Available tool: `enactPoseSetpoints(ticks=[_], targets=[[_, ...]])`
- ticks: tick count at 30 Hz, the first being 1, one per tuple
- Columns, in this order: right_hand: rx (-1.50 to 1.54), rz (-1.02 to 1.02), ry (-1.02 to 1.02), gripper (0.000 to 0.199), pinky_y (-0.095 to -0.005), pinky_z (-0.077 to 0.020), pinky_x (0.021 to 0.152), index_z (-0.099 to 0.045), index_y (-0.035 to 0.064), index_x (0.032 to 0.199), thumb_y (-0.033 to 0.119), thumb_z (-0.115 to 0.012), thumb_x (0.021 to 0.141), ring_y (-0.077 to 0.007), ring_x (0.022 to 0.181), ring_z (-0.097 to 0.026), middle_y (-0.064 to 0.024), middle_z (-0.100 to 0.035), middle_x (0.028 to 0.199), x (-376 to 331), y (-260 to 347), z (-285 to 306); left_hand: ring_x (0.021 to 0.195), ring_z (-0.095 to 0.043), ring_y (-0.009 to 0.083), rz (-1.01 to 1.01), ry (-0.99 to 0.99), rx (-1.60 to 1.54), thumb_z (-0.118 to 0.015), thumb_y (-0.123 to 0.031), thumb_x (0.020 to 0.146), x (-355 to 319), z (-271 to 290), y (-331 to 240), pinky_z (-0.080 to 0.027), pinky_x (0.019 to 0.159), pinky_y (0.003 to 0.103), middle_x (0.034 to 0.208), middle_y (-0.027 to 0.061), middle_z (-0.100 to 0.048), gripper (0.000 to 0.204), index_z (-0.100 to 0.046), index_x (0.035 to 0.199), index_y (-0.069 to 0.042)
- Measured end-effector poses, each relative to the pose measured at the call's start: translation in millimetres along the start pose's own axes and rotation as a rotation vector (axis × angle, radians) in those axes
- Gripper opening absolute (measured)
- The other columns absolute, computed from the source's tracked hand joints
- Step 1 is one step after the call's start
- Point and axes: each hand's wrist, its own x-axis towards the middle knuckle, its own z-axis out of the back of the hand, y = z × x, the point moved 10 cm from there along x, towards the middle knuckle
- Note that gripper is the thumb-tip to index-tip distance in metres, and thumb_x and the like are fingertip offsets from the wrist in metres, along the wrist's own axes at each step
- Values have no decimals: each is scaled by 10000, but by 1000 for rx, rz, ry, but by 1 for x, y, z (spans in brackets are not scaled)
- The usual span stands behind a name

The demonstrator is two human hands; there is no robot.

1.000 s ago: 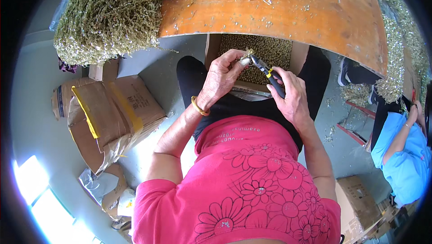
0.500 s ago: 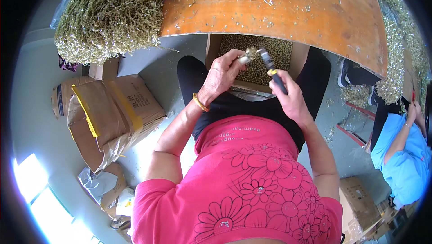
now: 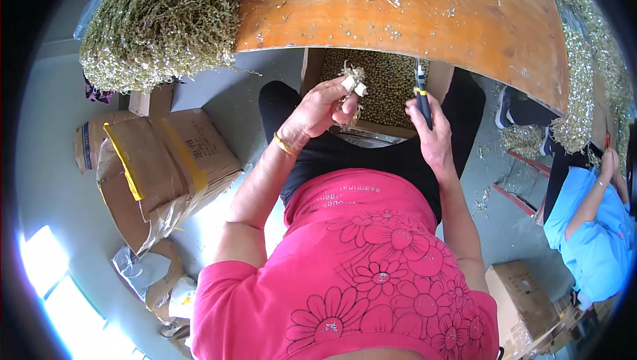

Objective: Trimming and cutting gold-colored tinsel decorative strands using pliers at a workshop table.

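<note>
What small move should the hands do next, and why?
Probably bring the snips in the right hand back to the dried sprig pinched in the left hand: the two are apart, above the box of cuttings.

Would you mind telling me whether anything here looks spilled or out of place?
Yes: plant bits are scattered over the orange table and on the floor right of the person's legs. The brown paper sack at left lies crumpled and torn open.

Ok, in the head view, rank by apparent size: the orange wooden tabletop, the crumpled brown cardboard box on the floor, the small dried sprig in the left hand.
1. Orange wooden tabletop
2. Crumpled brown cardboard box
3. Small dried sprig, pinched in the left hand
The box's greater distance may understate it.
</note>
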Motion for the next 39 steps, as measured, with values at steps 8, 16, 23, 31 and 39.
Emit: enactPoseSetpoints(ticks=[8,16,23,31,39], targets=[[37,424,243,470,-302,-341,930,-465,30,1114,132,-691,715,-161,1045,-466,-72,-482,1093,13,80,-18,451,-316,27,181,304,181,-499,-298,864,-8,-71,-5,-231,386,178,553,-41,-396,279,-498,780,-32],[812,-177,649,322,-244,-433,628,-429,16,1132,148,-508,849,-125,688,-533,-64,-539,799,-22,30,-55,462,-357,25,281,314,453,-540,-356,845,-14,-56,10,-251,402,159,570,-28,-463,360,-551,870,3],[1161,-226,554,341,-268,-405,626,-412,25,1162,116,-488,843,-149,688,-496,-62,-491,799,-28,51,-31,714,-545,113,421,645,610,-562,-295,843,-4,-83,27,-466,605,241,812,61,-557,350,-530,1011,10],[1138,-213,269,325,-261,-411,591,-427,26,1140,78,-497,827,-107,714,-467,-34,-458,765,-19,37,45,699,-554,75,546,537,898,-574,-215,842,40,-50,6,-463,628,212,784,3,-587,247,-553,1008,-33],[694,-96,-84,300,-241,-423,566,-476,20,1128,90,-494,836,-103,687,-493,-33,-498,769,22,35,170,657,-557,89,184,570,1418,-539,-347,843,195,-142,-129,-474,597,211,776,37,-605,429,-525,1128,-26]])
